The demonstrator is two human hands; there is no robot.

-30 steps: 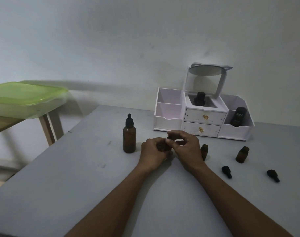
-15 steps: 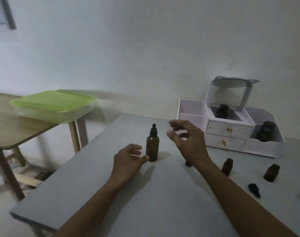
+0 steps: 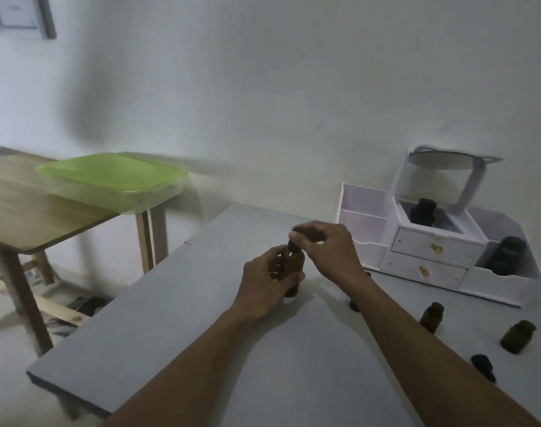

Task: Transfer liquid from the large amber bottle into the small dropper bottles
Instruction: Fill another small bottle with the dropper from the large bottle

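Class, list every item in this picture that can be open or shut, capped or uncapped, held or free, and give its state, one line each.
Large amber bottle: upright, dropper cap on, held by left hand.
Right hand: fingers pinching the dropper cap.
Two small bottles: upright, uncapped.
Loose cap: lying on the grey table.
Organiser drawers: shut.
Organiser lid: raised.
Green container: lidded.

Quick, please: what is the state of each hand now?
Left hand: closed around the body of the large amber glass bottle.
Right hand: fingertips closed on the bottle's black dropper cap.
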